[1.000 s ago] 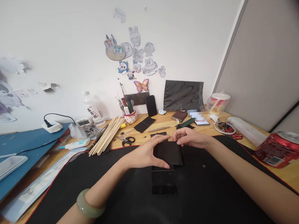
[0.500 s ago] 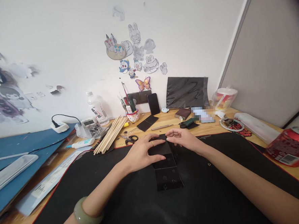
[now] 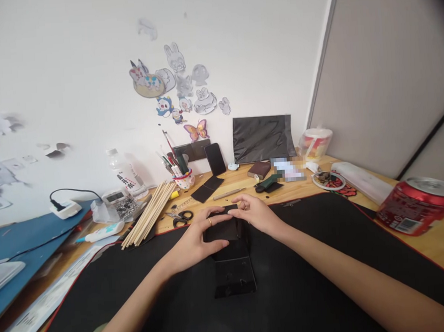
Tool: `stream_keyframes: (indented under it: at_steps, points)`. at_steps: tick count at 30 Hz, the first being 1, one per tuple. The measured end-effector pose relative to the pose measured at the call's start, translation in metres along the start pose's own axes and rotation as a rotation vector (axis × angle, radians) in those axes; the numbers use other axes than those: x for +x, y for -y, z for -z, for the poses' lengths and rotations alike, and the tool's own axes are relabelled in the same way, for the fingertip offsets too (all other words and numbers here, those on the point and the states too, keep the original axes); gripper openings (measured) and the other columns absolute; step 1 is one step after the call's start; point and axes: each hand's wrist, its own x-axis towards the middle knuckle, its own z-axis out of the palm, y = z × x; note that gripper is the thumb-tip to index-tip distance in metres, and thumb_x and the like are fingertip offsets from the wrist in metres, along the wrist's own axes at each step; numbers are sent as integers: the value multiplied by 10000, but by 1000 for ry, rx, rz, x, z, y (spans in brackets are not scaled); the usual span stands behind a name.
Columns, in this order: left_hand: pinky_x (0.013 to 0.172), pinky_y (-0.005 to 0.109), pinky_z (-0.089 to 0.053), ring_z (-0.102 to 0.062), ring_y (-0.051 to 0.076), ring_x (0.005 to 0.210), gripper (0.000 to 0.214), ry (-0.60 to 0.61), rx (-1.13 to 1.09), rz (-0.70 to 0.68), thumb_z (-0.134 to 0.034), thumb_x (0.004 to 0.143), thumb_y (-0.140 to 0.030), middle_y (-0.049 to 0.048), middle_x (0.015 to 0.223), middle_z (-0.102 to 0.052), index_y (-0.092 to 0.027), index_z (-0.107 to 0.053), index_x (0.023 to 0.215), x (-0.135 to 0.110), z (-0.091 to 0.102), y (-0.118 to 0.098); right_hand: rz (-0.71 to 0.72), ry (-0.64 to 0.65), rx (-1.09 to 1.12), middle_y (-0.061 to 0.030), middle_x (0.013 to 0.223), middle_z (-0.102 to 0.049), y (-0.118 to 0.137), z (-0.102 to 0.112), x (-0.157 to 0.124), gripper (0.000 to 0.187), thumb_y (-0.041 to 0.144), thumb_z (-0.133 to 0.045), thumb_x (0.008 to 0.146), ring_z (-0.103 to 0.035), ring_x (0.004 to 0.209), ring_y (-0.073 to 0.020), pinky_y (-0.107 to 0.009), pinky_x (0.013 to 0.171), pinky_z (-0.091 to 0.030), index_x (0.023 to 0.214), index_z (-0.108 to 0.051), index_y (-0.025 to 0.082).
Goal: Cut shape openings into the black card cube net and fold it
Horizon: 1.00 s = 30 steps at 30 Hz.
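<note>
A folded piece of black card [image 3: 234, 273], box-like at its far end, stands on the black mat [image 3: 300, 281] with a creased flap lying toward me. My left hand [image 3: 202, 237], with a ring on one finger, grips the boxy part from the left, its thumb on the near side and fingers over the far top. From the right, my right hand [image 3: 253, 214] pinches the far upper edge, its thumb and fingertips close to the left fingertips. My fingers hide part of the far edge.
Behind the mat lie scissors [image 3: 180, 217], wooden sticks [image 3: 148, 215], a craft knife [image 3: 229, 193] and a black card strip [image 3: 207, 188]. A pen cup [image 3: 184, 180] and a phone [image 3: 215, 159] stand near the wall. At the right is a red can [image 3: 416, 206].
The view has swung to the right, so everything sits further left. My right fingertips have come closer to my left ones at the card's far edge. Both hands stay on the card.
</note>
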Motion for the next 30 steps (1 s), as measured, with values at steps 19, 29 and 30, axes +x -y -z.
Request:
stream_keyframes:
  at_steps: [19, 29, 30]
  points:
    - [996, 382, -304, -391, 227, 1173, 597, -59, -98, 6, -666, 689, -342, 70, 1275, -398, -264, -406, 1221, 4, -6, -1, -46, 57, 151, 39, 602, -464, 8, 2, -7, 313, 441, -532, 766, -455, 480, -78, -202, 415, -353, 910, -532, 163]
    - [1020, 370, -268, -367, 217, 1183, 574, -38, -45, -84, -677, 682, -352, 57, 1239, -402, -301, -461, 1212, 3, -2, 4, -79, 66, 155, -42, 834, -572, 14, 9, -9, 316, 430, -508, 783, -504, 581, -81, -198, 454, -385, 930, -546, 153]
    - [1021, 375, -265, -363, 219, 1186, 571, -37, -39, -91, -676, 682, -356, 56, 1240, -398, -306, -465, 1210, 3, -2, 5, -85, 72, 150, -37, 820, -573, 14, 9, -9, 302, 409, -545, 763, -504, 586, -83, -197, 453, -382, 926, -550, 155]
